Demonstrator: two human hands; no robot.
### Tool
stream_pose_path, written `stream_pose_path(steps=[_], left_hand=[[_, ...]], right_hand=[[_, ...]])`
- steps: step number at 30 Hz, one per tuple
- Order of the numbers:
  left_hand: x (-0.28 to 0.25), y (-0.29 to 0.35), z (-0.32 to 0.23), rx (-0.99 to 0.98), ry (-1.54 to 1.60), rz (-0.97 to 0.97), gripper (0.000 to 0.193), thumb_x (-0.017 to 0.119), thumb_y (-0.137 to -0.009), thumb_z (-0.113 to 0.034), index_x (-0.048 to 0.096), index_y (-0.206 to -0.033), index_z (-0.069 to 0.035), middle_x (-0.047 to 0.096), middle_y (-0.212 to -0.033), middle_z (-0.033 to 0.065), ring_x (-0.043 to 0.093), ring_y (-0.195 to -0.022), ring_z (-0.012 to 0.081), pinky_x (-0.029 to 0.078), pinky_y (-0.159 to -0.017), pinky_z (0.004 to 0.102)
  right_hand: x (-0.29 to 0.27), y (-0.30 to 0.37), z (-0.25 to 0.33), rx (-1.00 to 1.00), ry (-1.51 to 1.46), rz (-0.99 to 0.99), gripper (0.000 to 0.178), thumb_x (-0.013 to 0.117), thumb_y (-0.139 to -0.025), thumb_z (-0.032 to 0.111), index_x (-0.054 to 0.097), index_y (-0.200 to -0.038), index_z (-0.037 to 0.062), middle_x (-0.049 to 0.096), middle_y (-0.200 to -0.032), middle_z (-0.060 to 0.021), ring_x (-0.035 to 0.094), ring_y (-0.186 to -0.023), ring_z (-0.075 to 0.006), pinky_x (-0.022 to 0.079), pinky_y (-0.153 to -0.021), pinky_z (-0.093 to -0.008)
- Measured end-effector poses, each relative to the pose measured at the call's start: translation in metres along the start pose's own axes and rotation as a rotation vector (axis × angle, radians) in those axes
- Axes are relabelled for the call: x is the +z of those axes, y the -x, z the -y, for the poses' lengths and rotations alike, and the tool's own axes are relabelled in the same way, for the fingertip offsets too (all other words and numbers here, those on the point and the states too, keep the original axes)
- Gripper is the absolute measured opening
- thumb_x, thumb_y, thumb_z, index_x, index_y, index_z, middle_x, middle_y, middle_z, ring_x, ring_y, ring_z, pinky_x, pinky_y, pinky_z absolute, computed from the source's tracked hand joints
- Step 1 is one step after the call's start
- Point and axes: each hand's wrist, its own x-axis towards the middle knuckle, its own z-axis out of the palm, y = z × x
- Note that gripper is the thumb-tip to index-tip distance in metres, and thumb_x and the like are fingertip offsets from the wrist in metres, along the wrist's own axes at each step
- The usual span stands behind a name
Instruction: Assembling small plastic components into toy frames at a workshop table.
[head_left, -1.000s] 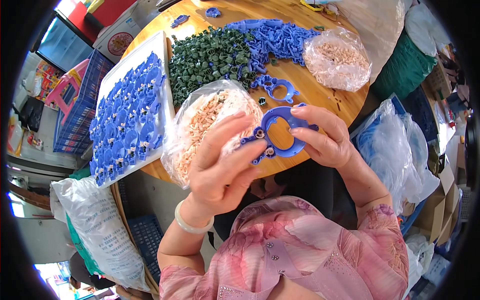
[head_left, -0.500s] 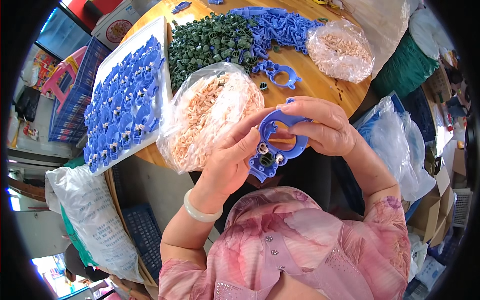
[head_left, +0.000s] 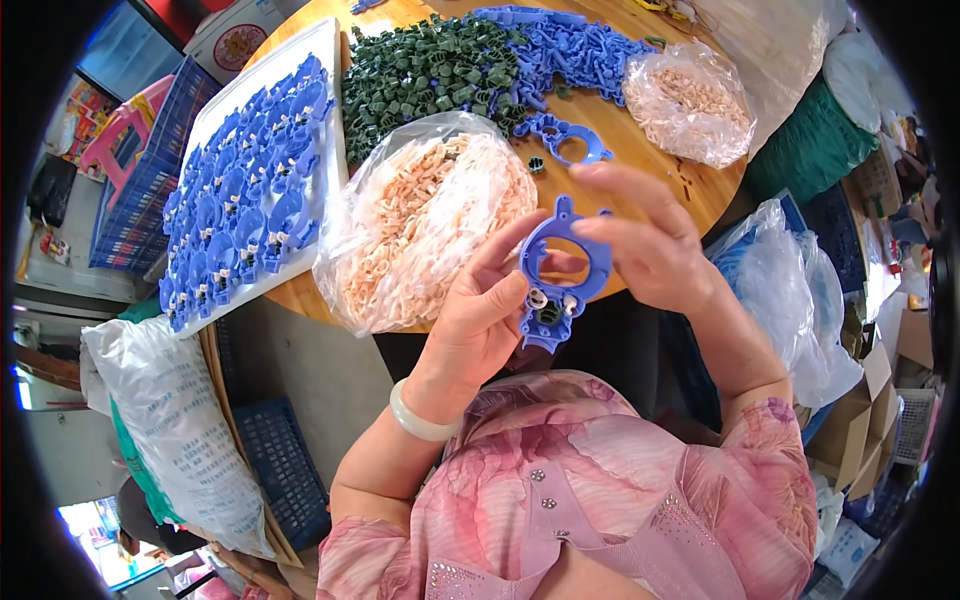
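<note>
My left hand [head_left: 487, 305] grips a blue plastic ring-shaped part [head_left: 600, 262] by its left side, over the table's near edge. Two small pale pieces and a dark green piece sit in the part's lower end. Just to the right, my right hand [head_left: 650, 240] is apart from it, fingers spread and slightly blurred, holding nothing that I can see. Beyond the hands, another blue ring part [head_left: 590, 157] and a single green piece [head_left: 536, 164] lie on the wooden table [head_left: 640, 150]. An open plastic bag [head_left: 345, 215] full of small pale pieces stands beside my left hand.
A white board [head_left: 318, 150] at the left carries rows of blue assembled parts. Dark green pieces [head_left: 430, 80] and blue parts [head_left: 570, 50] are heaped at the back. A second bag of pale pieces [head_left: 690, 100] sits at the far right. Sacks and crates flank the table.
My right hand has let go of the blue ring part and opened, lifting away. The part, still in my left hand, has turned more upright and shifted slightly right.
</note>
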Motion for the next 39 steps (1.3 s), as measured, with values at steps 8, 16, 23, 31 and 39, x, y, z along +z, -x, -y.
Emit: stream_pose_path(steps=[8, 16, 23, 31, 39], left_hand=[[-0.007, -0.002, 0.002, 0.150, -0.066, -0.078, 0.076, 0.073, -0.077, -0.014, 0.031, -0.139, -0.003, 0.056, -0.116, 0.0172, 0.055, -0.111, 0.0274, 0.047, -0.091, 0.0373], [-0.007, -0.002, 0.001, 0.211, -0.105, -0.089, 0.081, 0.075, -0.074, -0.011, 0.029, -0.141, -0.006, 0.057, -0.116, 0.0167, 0.056, -0.110, 0.0257, 0.049, -0.089, 0.0338], [-0.007, 0.001, 0.003, 0.284, -0.171, -0.104, 0.085, 0.076, -0.072, -0.008, 0.027, -0.142, -0.007, 0.058, -0.114, 0.0160, 0.058, -0.106, 0.0237, 0.051, -0.087, 0.0328], [-0.009, 0.001, 0.004, 0.353, -0.176, -0.109, 0.087, 0.076, -0.070, -0.004, 0.027, -0.142, -0.007, 0.055, -0.118, 0.0150, 0.056, -0.109, 0.0240, 0.051, -0.088, 0.0328], [-0.011, 0.001, 0.007, 0.431, -0.273, -0.146, 0.090, 0.077, -0.067, 0.001, 0.027, -0.142, -0.007, 0.049, -0.121, 0.0089, 0.055, -0.107, 0.0199, 0.052, -0.086, 0.0298]], right_hand=[[0.006, -0.012, 0.046, 0.191, -0.012, 0.000, 0.018, 0.070, -0.071, 0.004, 0.063, -0.088, 0.0060, 0.049, -0.126, -0.0217, 0.043, -0.123, -0.0388, 0.035, -0.101, -0.0469], [0.020, -0.012, 0.053, 0.263, 0.078, 0.030, 0.018, 0.073, -0.067, 0.008, 0.064, -0.082, 0.0095, 0.048, -0.132, -0.0099, 0.034, -0.131, -0.0334, 0.022, -0.108, -0.0484], [0.028, -0.009, 0.057, 0.269, 0.103, -0.005, 0.014, 0.071, -0.069, 0.008, 0.063, -0.081, 0.0085, 0.045, -0.136, -0.0111, 0.033, -0.132, -0.0334, 0.020, -0.109, -0.0492], [0.026, -0.009, 0.066, 0.373, 0.193, 0.005, 0.018, 0.073, -0.070, 0.007, 0.064, -0.085, 0.0088, 0.040, -0.139, -0.0176, 0.028, -0.135, -0.0379, 0.023, -0.108, -0.0486], [0.039, -0.007, 0.065, 0.425, 0.085, -0.090, 0.012, 0.071, -0.069, 0.005, 0.064, -0.079, 0.0063, 0.043, -0.137, -0.0150, 0.028, -0.134, -0.0364, 0.021, -0.108, -0.0496]])
